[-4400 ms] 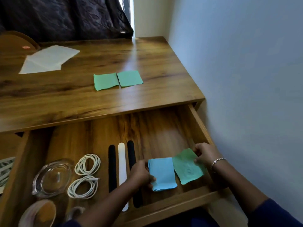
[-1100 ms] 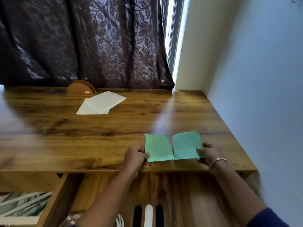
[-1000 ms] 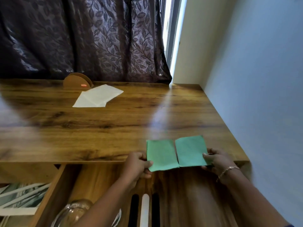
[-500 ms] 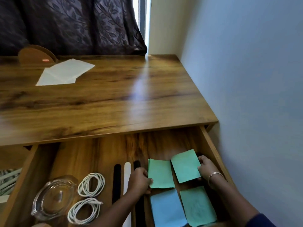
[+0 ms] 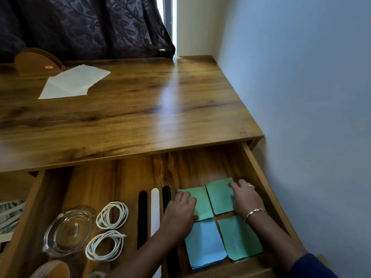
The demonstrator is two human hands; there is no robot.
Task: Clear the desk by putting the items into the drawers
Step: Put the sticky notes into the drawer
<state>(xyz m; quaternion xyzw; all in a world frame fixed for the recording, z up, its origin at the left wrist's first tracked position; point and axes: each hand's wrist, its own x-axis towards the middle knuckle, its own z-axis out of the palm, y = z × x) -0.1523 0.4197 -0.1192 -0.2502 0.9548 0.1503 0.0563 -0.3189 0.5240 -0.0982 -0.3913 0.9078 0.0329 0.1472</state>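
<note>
Flat-fingered, we press left hand (image 5: 180,210) on the left green sheet (image 5: 203,206), right hand (image 5: 246,199) on the right green sheet (image 5: 219,197), in the drawer (image 5: 120,183).

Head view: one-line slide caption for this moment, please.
Left hand and right hand press two green papers flat in the open drawer; white sheets lie on the desk.
</note>
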